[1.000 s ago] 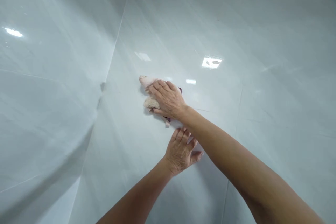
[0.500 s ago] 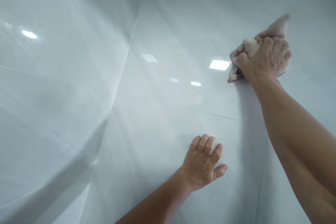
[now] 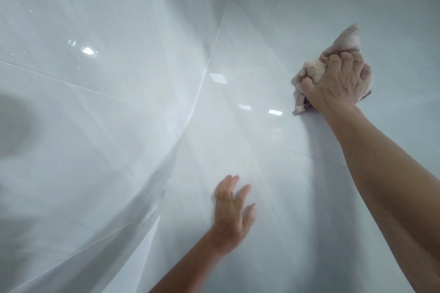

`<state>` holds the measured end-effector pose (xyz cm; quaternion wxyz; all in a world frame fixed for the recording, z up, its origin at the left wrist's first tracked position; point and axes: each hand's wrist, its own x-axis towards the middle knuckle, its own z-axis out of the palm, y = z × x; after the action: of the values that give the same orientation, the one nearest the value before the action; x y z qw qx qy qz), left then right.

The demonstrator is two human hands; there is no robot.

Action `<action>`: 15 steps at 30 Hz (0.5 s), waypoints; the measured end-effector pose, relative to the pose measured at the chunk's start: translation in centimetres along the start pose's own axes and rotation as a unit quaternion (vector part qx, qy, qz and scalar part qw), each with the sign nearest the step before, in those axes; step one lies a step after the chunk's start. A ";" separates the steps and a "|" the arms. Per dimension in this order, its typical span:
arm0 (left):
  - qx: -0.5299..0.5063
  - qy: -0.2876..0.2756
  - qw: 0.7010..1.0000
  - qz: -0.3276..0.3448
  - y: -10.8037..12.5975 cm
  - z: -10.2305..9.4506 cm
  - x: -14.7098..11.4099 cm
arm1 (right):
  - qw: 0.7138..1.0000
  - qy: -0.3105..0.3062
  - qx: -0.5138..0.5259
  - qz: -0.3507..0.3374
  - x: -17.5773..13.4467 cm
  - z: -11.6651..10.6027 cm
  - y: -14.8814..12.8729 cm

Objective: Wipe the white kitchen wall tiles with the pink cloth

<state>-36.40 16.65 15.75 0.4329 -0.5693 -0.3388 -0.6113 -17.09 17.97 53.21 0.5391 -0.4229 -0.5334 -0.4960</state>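
Pinkish cloth (image 3: 345, 41) has swung from near the corner seam (image 3: 198, 94) out to 2 o'clock in the last second, right hand (image 3: 340, 78) gripping it, left hand (image 3: 228, 219) open-fingered at 6, so it's now over a different patch of glossy panel (image 3: 247, 151).

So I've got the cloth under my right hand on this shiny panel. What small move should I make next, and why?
I'd probably slide the right hand and cloth left toward the long slanting seam: the cloth is bunched under that hand on the glossy panel, and the left hand is lower, apart from it, seemingly out of that path.
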 end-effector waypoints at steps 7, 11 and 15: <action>0.070 -0.059 0.996 0.008 -6.5 -0.7 -3.6 | 0.998 -0.020 0.030 -0.054 0.4 1.3 -7.8; 0.068 -0.059 0.996 0.024 -6.7 -0.5 -4.4 | 0.993 -0.045 0.046 -0.103 0.5 2.5 -13.8; 0.063 -0.059 0.996 0.024 -6.9 -0.5 -4.7 | 0.985 -0.039 0.073 -0.148 0.8 4.0 -18.6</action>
<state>-43.01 19.57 11.57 0.4616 -0.5845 -0.3876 -0.5431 -36.13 19.08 52.92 0.4677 -0.3178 -0.6454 -0.5135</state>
